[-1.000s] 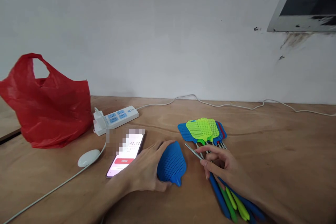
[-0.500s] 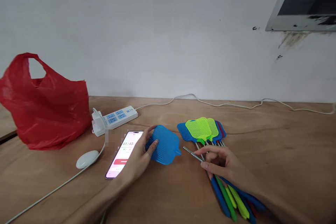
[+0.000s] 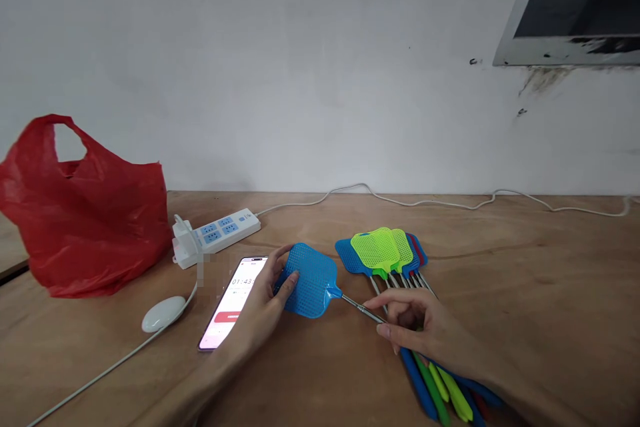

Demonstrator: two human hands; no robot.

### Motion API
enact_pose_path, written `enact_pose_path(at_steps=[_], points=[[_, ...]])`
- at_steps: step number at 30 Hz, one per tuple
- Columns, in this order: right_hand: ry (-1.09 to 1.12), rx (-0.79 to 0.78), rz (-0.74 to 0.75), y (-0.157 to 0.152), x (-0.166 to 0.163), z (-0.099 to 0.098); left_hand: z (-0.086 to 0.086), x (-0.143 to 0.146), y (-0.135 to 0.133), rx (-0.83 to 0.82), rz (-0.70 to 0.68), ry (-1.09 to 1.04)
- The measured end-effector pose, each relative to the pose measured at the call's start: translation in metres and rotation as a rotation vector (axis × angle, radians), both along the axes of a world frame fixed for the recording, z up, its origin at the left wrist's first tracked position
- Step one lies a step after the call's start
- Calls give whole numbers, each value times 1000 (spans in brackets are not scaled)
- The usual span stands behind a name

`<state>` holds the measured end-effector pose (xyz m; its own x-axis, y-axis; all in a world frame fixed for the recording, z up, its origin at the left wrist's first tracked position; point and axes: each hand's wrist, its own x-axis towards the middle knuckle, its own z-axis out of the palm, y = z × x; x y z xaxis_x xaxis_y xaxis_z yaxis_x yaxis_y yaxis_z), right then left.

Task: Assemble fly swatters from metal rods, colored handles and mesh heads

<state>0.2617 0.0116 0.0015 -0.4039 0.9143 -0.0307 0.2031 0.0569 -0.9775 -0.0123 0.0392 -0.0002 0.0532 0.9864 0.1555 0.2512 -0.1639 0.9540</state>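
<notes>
My left hand [image 3: 273, 290] pinches the left edge of a blue fly swatter head [image 3: 309, 280], thumb on its perforated face. A thin metal rod [image 3: 357, 305] meets the socket at the head's right end. My right hand [image 3: 407, 320] grips this rod between thumb and fingers; the rod's far end is hidden by the hand. Beneath and behind my right hand lies a fanned pile of fly swatters [image 3: 377, 250] with green, blue and red heads. Their coloured handles [image 3: 433, 383] stick out below that hand.
A lit phone [image 3: 233, 307] showing a timer lies by my left forearm. Farther left are a white mouse-shaped object [image 3: 163, 314] with a cable, a power strip [image 3: 225, 230] and a red plastic bag [image 3: 95, 227]. A white cord [image 3: 415, 201] runs along the wall.
The metal rod, apart from the blue head before, now meets its socket. My right hand has shifted slightly left with the rod, and the view has turned a little.
</notes>
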Motion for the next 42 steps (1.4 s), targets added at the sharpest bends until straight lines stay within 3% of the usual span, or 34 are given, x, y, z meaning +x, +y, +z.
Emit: enact_pose_path(at_steps=[10, 19, 29, 42], points=[[-85, 94, -42, 1, 1, -9, 3, 1, -3, 59, -9, 50], [-146, 176, -13, 3, 3, -12, -5, 2, -1, 89, 1, 84], [26, -128, 25, -8, -7, -1, -3, 7, -10, 62, -43, 83], [58, -215, 52, -6, -4, 0, -2, 11, -12, 63, -67, 103]])
